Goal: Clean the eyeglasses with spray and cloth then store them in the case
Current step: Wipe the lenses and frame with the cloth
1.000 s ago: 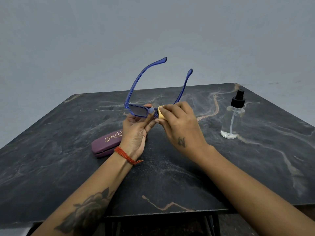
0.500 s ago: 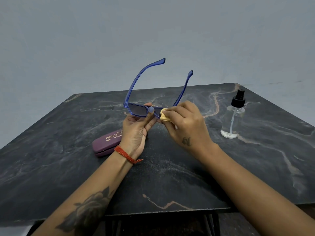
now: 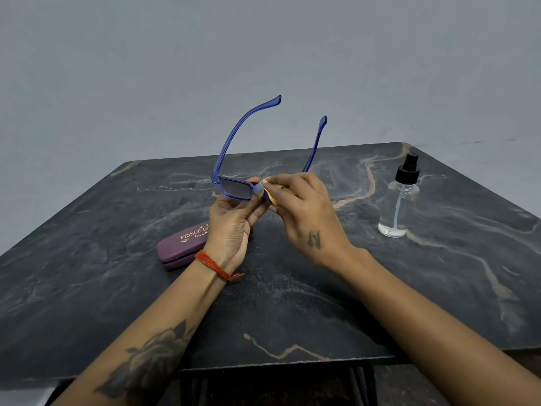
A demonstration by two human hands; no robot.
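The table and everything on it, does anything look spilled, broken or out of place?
Nothing stands out. The spray bottle stands upright, the case lies shut, and the eyeglasses look intact, held by the left hand while the right hand wipes.

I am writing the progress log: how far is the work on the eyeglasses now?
Done: cannot confirm spraying; the spray bottle stands apart on the table.
In hand: the left hand holds the eyeglasses while the right hand presses the cloth on one lens.
Left: finish wiping, fold the arms, store them in the closed case.
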